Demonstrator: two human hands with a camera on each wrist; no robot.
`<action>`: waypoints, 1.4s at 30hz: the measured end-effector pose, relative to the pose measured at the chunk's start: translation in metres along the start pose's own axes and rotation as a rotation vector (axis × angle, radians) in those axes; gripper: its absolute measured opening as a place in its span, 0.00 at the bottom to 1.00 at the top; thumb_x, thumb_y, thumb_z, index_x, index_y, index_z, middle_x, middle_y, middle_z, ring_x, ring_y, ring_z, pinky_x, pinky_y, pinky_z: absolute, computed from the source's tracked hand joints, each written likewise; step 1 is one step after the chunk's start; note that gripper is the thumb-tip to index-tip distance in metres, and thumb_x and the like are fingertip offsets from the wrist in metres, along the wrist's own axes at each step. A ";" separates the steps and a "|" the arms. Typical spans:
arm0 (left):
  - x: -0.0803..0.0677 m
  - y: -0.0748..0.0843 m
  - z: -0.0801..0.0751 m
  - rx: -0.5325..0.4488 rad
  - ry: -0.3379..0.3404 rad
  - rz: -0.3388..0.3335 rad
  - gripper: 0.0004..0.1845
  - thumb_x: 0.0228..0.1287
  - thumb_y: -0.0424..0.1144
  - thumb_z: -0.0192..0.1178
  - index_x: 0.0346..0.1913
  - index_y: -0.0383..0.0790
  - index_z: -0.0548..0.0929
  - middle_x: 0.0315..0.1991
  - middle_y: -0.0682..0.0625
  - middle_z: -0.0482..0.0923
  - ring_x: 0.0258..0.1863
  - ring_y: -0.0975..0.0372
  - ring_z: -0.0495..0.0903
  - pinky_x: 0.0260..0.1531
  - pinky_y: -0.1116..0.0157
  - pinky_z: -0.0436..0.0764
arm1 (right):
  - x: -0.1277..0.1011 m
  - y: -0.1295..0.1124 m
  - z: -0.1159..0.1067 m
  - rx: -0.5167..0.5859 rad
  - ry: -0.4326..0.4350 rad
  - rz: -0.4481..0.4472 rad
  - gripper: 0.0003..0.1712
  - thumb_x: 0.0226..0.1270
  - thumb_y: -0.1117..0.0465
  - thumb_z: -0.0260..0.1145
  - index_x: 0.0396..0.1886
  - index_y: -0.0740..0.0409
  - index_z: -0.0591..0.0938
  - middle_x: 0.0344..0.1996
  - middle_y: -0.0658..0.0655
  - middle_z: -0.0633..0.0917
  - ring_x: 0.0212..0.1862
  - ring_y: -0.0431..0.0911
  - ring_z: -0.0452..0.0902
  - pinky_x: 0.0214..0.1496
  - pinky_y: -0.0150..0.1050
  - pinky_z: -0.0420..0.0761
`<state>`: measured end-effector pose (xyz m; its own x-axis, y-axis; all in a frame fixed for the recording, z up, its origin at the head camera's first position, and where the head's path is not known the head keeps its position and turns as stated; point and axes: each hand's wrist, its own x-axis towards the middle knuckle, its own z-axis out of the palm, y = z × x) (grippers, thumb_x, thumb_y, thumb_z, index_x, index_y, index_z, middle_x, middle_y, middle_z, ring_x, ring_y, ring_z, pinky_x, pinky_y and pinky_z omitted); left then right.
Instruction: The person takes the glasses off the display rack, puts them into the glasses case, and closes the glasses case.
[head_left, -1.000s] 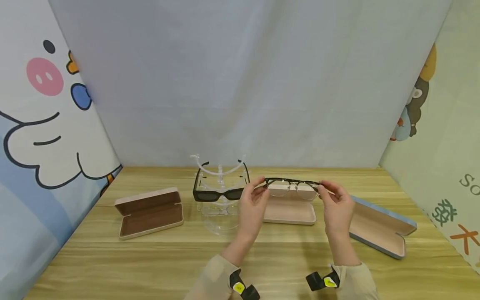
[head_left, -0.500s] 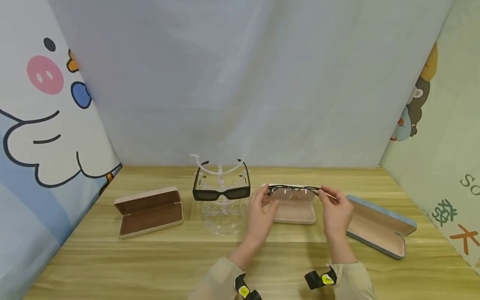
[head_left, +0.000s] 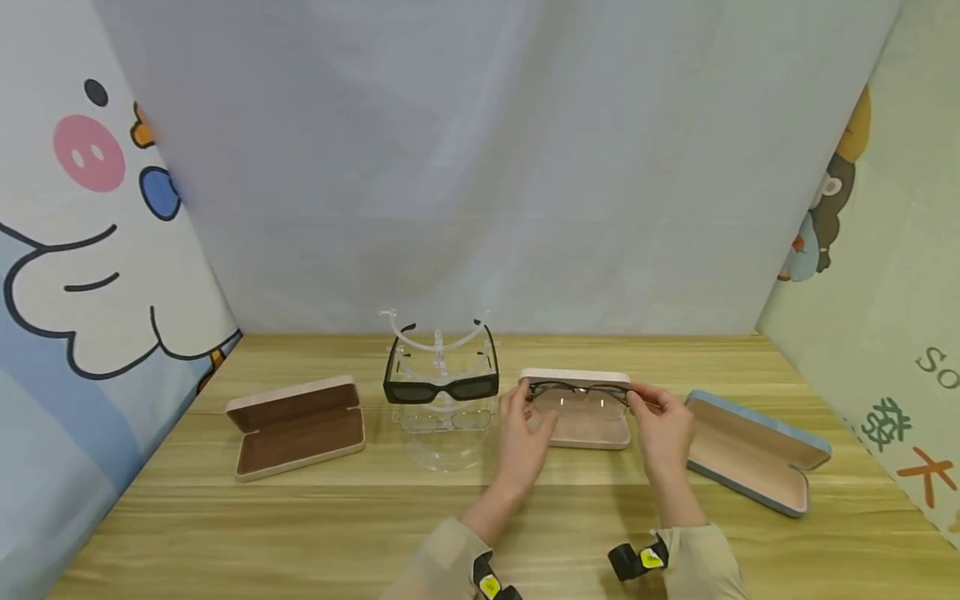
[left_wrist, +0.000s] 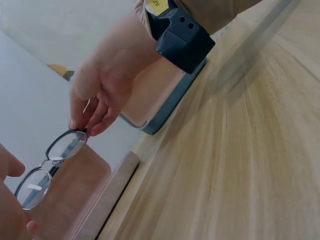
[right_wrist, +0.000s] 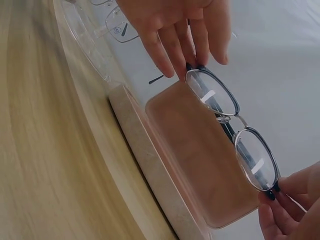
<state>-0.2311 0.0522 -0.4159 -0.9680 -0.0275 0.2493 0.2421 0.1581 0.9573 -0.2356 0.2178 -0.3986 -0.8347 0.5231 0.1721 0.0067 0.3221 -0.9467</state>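
My right hand (head_left: 666, 429) pinches one end of a pair of dark-browed eyeglasses (head_left: 579, 389) between thumb and fingertips. The eyeglasses lie level across the open cream case (head_left: 592, 433), their temples folded behind the lenses. At the other end is my left hand (head_left: 527, 442); its fingers are extended, fingertips right at the hinge. In the right wrist view the left thumb (right_wrist: 218, 37) stands apart from the frame. The pinkish lining (right_wrist: 200, 155) of the case shows behind the lenses.
Left of the hands, a clear display stand (head_left: 442, 457) bears black sunglasses (head_left: 442, 391) and thin-rimmed glasses (head_left: 450, 422) below them. An open brown-lined case (head_left: 300, 446) stands farther left. Close to my right hand is an open blue case (head_left: 750, 471). A grey cloth hangs behind the table.
Both hands have lowered the eyeglasses towards the cream case, and the frame has tilted and shifted slightly left. The left thumb has spread away from the frame. Cases and stand have stayed put.
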 end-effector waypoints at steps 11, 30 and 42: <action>0.000 -0.011 0.002 0.097 -0.013 -0.062 0.33 0.58 0.35 0.58 0.65 0.30 0.59 0.60 0.37 0.60 0.59 0.44 0.64 0.58 0.48 0.65 | 0.002 0.009 0.001 -0.133 -0.109 -0.019 0.13 0.62 0.64 0.59 0.45 0.64 0.80 0.45 0.65 0.81 0.42 0.49 0.80 0.31 0.20 0.72; 0.001 -0.018 0.002 0.218 -0.028 -0.104 0.34 0.46 0.26 0.55 0.62 0.26 0.63 0.60 0.33 0.61 0.59 0.42 0.64 0.58 0.48 0.66 | -0.002 0.015 0.002 -0.287 -0.253 -0.053 0.15 0.63 0.66 0.54 0.49 0.67 0.76 0.47 0.69 0.79 0.49 0.60 0.76 0.47 0.49 0.77; 0.002 -0.023 0.002 0.260 -0.050 -0.146 0.35 0.46 0.26 0.55 0.64 0.29 0.62 0.61 0.36 0.60 0.61 0.42 0.61 0.57 0.48 0.65 | -0.002 0.020 0.007 -0.373 -0.251 -0.109 0.14 0.62 0.68 0.52 0.46 0.68 0.77 0.42 0.68 0.81 0.43 0.57 0.78 0.43 0.47 0.77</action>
<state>-0.2386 0.0502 -0.4379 -0.9950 -0.0205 0.0979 0.0813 0.4035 0.9114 -0.2381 0.2176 -0.4194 -0.9488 0.2777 0.1507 0.0703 0.6505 -0.7563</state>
